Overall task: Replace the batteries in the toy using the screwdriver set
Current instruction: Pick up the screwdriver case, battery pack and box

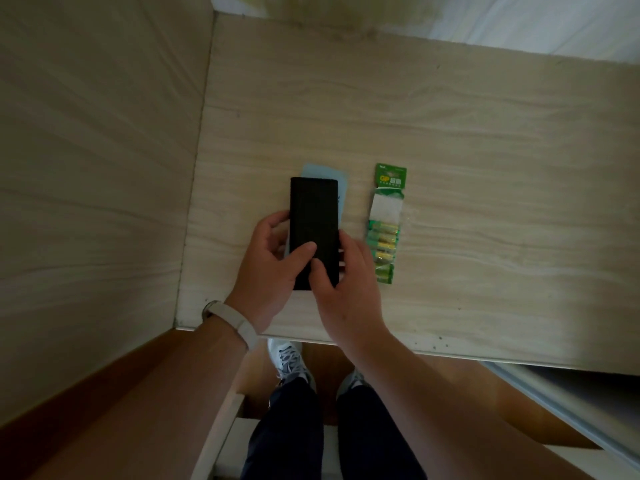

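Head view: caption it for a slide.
A black case gripped by left hand and right hand; battery pack lies beside it.

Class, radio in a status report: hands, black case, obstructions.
Left hand and right hand grip black case. Case over blue sheet. Battery pack lies right of it. Nothing blocking.

Dim, soft, wide-angle edge distortion

Single head view: above the desk's (450, 133) near edge, close, facing steeply down and forward; shoes (289, 362) visible beneath that edge.
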### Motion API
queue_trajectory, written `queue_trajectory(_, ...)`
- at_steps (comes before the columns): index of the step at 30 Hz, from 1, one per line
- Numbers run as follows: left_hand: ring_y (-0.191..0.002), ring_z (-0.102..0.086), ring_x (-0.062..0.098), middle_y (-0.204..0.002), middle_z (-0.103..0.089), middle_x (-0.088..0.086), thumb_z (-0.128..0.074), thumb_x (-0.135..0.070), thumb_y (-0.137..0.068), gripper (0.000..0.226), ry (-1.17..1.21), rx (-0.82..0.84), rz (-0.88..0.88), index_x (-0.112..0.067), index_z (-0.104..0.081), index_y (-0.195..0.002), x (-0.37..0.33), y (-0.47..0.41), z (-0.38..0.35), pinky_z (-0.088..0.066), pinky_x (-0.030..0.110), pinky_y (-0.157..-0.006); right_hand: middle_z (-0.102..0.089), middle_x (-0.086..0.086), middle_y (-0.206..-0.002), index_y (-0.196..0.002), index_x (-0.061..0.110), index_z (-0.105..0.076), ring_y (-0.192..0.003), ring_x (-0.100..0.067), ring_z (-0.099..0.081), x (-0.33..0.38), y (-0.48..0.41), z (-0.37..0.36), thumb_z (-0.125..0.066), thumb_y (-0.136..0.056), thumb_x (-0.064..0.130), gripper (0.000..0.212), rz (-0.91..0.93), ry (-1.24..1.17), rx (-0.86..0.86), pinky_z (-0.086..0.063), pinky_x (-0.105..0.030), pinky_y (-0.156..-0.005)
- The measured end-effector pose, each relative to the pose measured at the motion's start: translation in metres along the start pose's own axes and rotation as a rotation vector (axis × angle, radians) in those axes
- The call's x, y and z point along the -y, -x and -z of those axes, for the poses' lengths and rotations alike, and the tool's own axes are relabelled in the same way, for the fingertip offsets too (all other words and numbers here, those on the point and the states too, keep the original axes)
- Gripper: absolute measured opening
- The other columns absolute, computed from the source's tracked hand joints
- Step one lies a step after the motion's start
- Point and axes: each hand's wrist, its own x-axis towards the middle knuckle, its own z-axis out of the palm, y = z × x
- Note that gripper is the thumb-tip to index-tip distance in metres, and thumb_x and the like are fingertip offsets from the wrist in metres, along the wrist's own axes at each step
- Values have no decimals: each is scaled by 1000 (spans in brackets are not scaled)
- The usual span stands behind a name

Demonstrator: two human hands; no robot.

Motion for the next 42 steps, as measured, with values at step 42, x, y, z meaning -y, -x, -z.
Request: queue_trajectory(42, -107, -69, 22, -122, -67, 6, -70, 1, -87, 48, 171, -18, 75, -29, -55, -122, 12, -2, -15, -59, 43, -85, -46, -8, -121, -128, 11, -43, -110, -26, -46, -30, -27, 44, -75, -77, 34, 64, -313, 314, -175, -42, -36, -93)
